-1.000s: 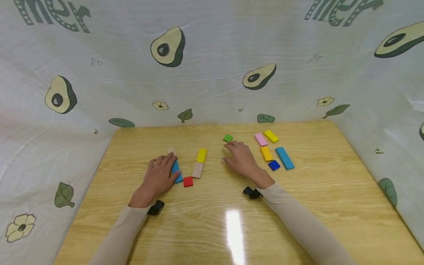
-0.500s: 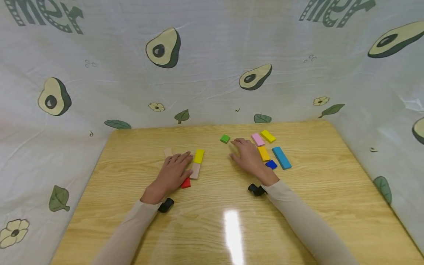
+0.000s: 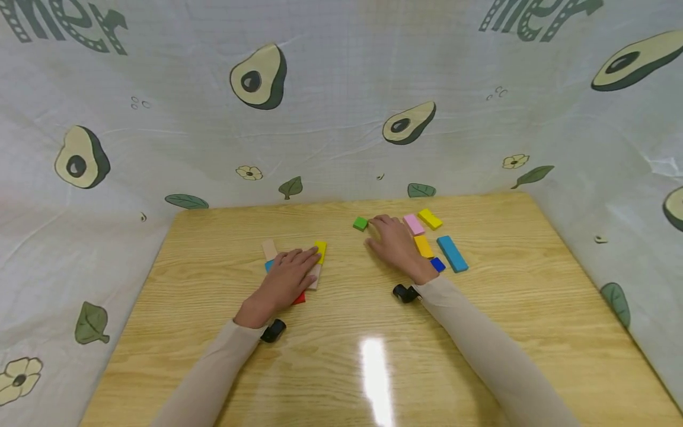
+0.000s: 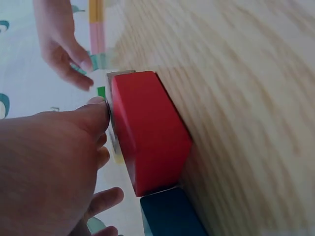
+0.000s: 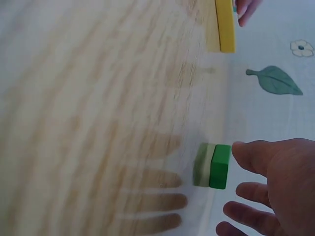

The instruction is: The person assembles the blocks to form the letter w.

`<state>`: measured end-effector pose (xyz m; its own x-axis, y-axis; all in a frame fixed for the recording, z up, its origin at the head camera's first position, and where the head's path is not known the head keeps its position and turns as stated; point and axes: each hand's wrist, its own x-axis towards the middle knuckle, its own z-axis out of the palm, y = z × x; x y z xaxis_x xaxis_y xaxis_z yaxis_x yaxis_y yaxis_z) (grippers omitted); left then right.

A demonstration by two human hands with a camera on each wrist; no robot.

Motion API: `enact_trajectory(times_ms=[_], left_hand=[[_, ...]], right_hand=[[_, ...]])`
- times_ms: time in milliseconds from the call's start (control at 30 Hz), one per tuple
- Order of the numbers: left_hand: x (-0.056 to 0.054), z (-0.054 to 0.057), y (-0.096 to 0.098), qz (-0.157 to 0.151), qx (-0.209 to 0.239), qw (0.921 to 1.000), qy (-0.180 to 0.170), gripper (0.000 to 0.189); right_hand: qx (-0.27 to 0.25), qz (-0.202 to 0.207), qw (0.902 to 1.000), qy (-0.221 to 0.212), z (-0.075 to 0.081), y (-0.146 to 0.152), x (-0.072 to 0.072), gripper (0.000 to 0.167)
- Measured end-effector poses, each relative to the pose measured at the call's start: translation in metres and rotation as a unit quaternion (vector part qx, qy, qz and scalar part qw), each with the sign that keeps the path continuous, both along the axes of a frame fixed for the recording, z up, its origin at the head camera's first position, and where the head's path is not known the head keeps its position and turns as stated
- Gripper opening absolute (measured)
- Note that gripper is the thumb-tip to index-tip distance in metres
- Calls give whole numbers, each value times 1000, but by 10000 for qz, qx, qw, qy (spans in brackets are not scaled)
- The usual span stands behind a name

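Observation:
Over the left group of blocks lies my left hand (image 3: 285,280), fingers loosely extended. Its fingertips are at a yellow block (image 3: 322,246) and its thumb is beside a pale wooden block (image 3: 315,284); firm contact cannot be told. A red block (image 3: 300,299), partly covered, lies below that hand and looms large in the left wrist view. A blue block (image 3: 268,266) is mostly hidden by the fingers, with another pale block (image 3: 269,249) at its far end. My right hand (image 3: 396,243) hovers just right of a small green block (image 3: 360,223), fingers relaxed and holding nothing.
Right of the right hand lie a pink block (image 3: 413,224), a yellow block (image 3: 430,219), an orange block (image 3: 424,247), a dark blue block (image 3: 437,264) and a long light blue block (image 3: 452,254). A printed cloth (image 3: 341,136) stands behind the wooden table (image 3: 331,356).
My left hand has moved right, off the blue block and onto the yellow and pale pair. The right hand has shifted slightly, staying by the green block.

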<state>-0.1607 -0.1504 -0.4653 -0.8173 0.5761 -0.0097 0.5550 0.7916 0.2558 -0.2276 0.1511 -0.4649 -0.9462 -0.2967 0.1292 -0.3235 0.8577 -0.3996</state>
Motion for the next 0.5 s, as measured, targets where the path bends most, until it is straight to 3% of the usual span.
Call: enact_trajectory(times_ms=[500], left_hand=[[3,-4,0,-77,-14,9998,185,53]], right_hand=[[119,-203,9997,-82,-5,-22,-24,43]])
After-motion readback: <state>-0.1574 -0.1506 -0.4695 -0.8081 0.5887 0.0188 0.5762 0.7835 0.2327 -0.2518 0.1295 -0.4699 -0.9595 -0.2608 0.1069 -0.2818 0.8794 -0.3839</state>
